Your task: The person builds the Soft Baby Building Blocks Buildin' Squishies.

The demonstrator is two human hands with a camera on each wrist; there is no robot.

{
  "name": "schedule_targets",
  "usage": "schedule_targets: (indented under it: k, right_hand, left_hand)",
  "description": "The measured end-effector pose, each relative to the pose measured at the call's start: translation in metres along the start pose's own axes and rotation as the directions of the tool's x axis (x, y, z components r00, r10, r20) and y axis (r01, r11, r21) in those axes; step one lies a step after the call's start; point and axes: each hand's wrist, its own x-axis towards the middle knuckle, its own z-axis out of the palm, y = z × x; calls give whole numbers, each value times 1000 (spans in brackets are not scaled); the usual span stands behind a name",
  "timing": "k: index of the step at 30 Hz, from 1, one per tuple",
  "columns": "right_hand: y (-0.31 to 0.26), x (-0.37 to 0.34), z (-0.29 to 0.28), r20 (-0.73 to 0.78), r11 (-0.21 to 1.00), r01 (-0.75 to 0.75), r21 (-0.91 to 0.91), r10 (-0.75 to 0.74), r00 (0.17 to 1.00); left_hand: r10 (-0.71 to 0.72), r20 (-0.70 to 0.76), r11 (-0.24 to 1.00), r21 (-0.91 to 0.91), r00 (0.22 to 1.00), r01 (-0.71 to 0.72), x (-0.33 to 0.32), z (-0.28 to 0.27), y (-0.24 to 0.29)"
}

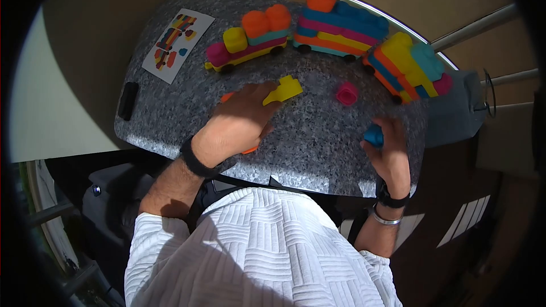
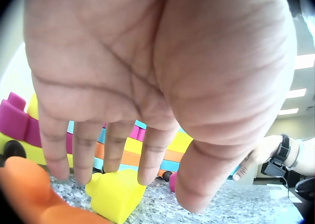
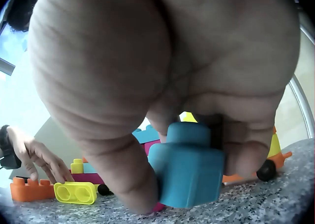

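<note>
My left hand [image 1: 239, 119] is spread low above the speckled table, its fingers hanging beside a yellow block [image 1: 286, 90]; an orange block [image 2: 29, 184] lies partly beneath it. In the left wrist view the fingers point down behind the yellow block [image 2: 117, 194], and I cannot tell if they touch it. At the right, my right hand [image 1: 391, 153] holds a small blue block [image 1: 373, 135] between thumb and fingers; the right wrist view shows this blue block [image 3: 189, 170] close up. A pink block [image 1: 346, 94] lies between the hands, farther back.
A train of stacked coloured blocks [image 1: 341, 29] curves along the back of the table [image 1: 318, 165]. A printed picture sheet [image 1: 177, 45] lies at the back left, with a black object [image 1: 128, 101] near the left edge. A grey-blue bag or case [image 1: 455, 119] stands off the right side.
</note>
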Motion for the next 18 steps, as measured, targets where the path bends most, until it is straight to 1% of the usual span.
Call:
schedule_targets:
  k: [2, 3, 5, 9, 11, 12, 14, 15, 17, 18]
  right_hand:
    - [-4, 3, 2, 7, 997, 76, 32, -77, 997]
    - [-5, 3, 3, 6, 997, 75, 32, -76, 997]
    - [-6, 4, 8, 43, 998, 30, 59, -33, 999]
    - [-7, 3, 10, 75, 996, -7, 93, 0, 997]
    - [-6, 2, 8, 78, 993, -4, 122, -5, 997]
    - [-6, 2, 7, 77, 993, -8, 121, -2, 997]
    - [-7, 2, 3, 70, 992, -26, 123, 17, 997]
    - [-7, 1, 3, 70, 992, -28, 123, 20, 997]
    - [-7, 0, 2, 65, 989, -54, 140, 45, 997]
    - [-8, 0, 2, 67, 988, -58, 141, 49, 997]
  left_hand:
    - [53, -24, 996, 75, 998, -51, 2, 4, 5]
    - [54, -24, 996, 75, 998, -52, 4, 5, 8]
    - [42, -6, 998, 51, 999, -42, 6, 7, 11]
    - [37, 11, 998, 59, 999, -38, 7, 9, 13]
    - [22, -92, 999, 43, 996, -18, 6, 13, 13]
    - [25, -90, 999, 42, 996, -22, 5, 18, 13]
    - [28, -16, 993, 114, 999, -26, 3, 25, 14]
    - [30, -14, 993, 114, 999, -28, 2, 26, 15]
    - [4, 73, 996, 84, 997, -11, 3, 26, 18]
    - [6, 78, 997, 82, 997, -13, 4, 23, 22]
